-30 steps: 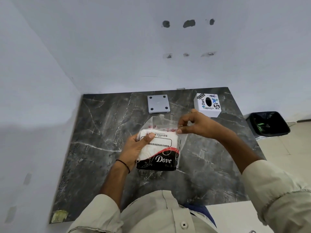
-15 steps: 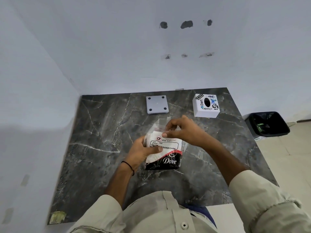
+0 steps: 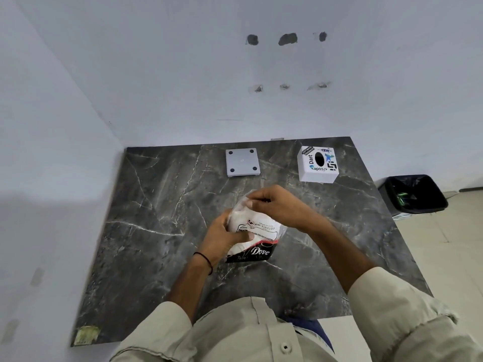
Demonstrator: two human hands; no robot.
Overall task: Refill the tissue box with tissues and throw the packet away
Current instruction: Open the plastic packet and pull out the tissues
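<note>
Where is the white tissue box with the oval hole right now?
The white printed tissue box stands at the far right of the dark marble table, right of the grey square plate, beyond both hands.

A dark marble table [image 3: 162, 231] is standing in the corner against a pale wall [image 3: 156, 74]. Dark holes [image 3: 287, 39] are showing high on that wall, with smaller chipped marks [image 3: 284, 87] sitting below them. A worn yellowish sticker [image 3: 86, 334] is clinging to the table's near left corner. Pale floor tiles [image 3: 449, 257] are lying to the right.
</note>
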